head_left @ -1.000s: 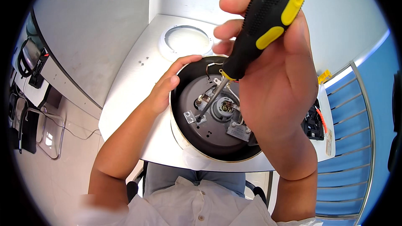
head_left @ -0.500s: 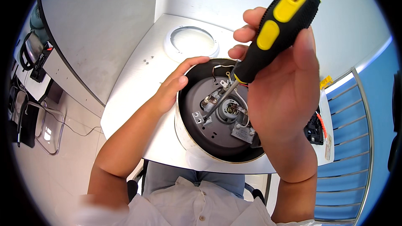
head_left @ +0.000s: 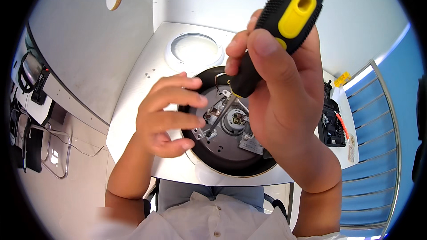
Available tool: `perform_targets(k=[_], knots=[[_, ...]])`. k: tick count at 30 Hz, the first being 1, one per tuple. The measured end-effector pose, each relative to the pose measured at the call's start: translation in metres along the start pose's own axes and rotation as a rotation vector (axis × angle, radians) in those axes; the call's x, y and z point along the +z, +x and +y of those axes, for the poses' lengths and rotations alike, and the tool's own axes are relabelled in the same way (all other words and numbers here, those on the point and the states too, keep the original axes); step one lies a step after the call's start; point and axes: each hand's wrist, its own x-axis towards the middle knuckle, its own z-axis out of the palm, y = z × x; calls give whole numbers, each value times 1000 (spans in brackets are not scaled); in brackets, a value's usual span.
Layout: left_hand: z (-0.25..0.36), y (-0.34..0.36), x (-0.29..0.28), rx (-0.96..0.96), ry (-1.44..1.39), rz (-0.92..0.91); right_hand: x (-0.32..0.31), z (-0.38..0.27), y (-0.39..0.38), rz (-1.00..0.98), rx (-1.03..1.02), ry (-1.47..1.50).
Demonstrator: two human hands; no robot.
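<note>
Here, at the left of the white table (head_left: 133, 102), the left hand (head_left: 167, 115) is held half curled with its fingers (head_left: 187, 99) bent over the rim of the round appliance base (head_left: 231, 151), steadying it rather than gripping anything. A white ring-shaped cover (head_left: 194, 53) is laid just behind the base, near a few loose screws (head_left: 149, 72). The base is set upside down near the table's front edge, its grey metal underside, wiring and central fitting exposed. A black-and-yellow screwdriver (head_left: 275, 31) is clasped tightly by the right hand (head_left: 284, 93), its shaft angled down and leftwards so that the tip is met with a small bracket (head_left: 209, 133) inside the base. It is judged that the tip should be kept fully seated and in line with the screw, with downward pressure kept steady and the base braced firmly, so that slipping onto the wires is avoided. At the far right a black device (head_left: 331, 124) is seen near the table's edge. Compared with the earlier frame, the handle is raised higher and nearer the camera, and the left fingers are lifted and curled more.
</note>
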Motion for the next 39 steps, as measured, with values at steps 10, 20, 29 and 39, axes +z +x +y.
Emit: perform_targets(k=[10, 20, 29, 39], knots=[[-2, -6, 13, -63, -157, -65, 2, -8, 0, 12, 20, 33], [-4, -8, 17, -44, -171, -26, 2, -12, -1, 19, 58, 45], [2, -12, 17, -123, -180, 0, 3, -13, 0, 24, 119, 90], [-3, -11, 18, -66, -151, 8, 3, -13, -1, 78, 142, 12]])
